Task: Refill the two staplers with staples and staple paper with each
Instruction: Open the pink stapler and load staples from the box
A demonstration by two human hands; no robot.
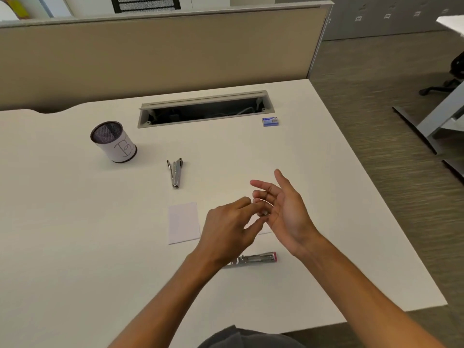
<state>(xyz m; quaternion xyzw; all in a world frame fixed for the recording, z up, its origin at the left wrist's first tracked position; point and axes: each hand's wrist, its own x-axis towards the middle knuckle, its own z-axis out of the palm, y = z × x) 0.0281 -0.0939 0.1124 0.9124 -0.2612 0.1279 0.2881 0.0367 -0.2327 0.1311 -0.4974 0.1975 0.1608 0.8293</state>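
Observation:
My hands meet above the white desk (75, 234). My right hand (286, 212) is turned palm-up with relaxed fingers. A small blurred strip of staples (263, 213) lies on those fingers. My left hand (228, 232) curls its thumb and forefinger in on that strip. A metal stapler with a pink end (256, 259) lies just below the hands, its left part hidden by my left wrist. A second metal stapler (175, 173) lies spread wide farther back. One white paper slip (183, 222) lies left of my hands. Another paper slip (266, 231) shows partly under them.
A small blue staple box (270, 121) sits at the back right beside an uncovered cable slot (206, 110). A mesh pen cup (114, 141) stands at the back left. A beige partition (150, 54) closes off the desk's far side. The desk's right edge (376, 197) drops to carpet.

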